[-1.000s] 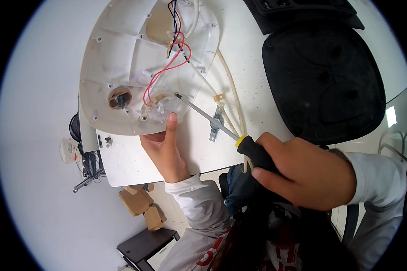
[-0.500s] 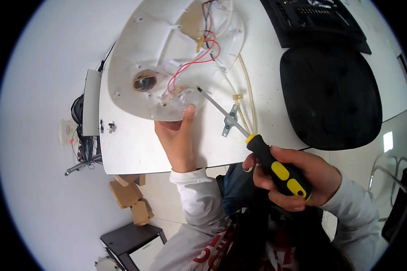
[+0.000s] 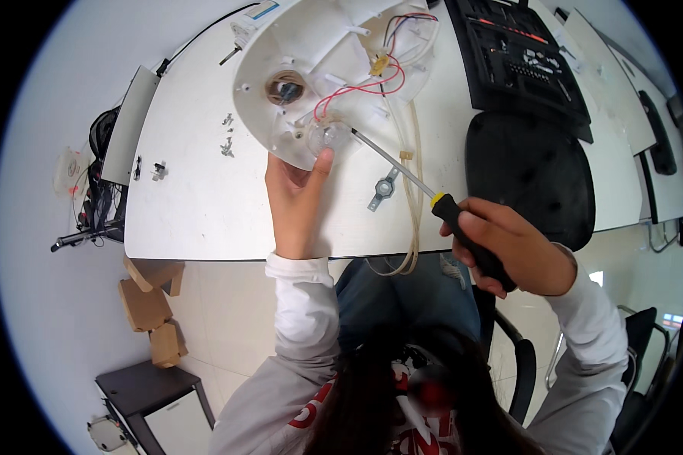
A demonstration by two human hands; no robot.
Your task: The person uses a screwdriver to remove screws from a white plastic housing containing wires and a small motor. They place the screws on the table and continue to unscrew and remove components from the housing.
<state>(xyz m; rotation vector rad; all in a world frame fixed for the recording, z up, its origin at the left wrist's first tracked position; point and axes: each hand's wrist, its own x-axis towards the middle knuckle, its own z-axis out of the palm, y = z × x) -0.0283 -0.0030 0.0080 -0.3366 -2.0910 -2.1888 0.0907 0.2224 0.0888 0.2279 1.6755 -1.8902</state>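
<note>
A white plastic housing [image 3: 311, 45], hollow side up, is tilted over the table. My left hand [image 3: 300, 193] grips its near edge, thumb pressed against a clear, dome-shaped part [image 3: 328, 137], the other fingers hidden underneath. Thin red wires [image 3: 357, 96] run from beside that part to a small yellowish board [image 3: 379, 65]. My right hand [image 3: 508, 246] is wrapped round the dark handle of a screwdriver [image 3: 396, 164] with a yellow collar. The screwdriver's tip is at the right side of the clear part; whether it touches cannot be made out.
A metal bracket [image 3: 385, 189] and a pale cable [image 3: 416, 152] lie right of my left hand. Small screws [image 3: 227, 146] sit to the left. At the right are a black seat-shaped pad [image 3: 531, 174] and an open tool case [image 3: 520, 64]. Cardboard boxes [image 3: 146, 305] stand on the floor.
The view has shifted, showing more table and tool case. In my right hand the screwdriver has turned, its yellow grip patches now out of sight. My left hand keeps its hold on the housing.
</note>
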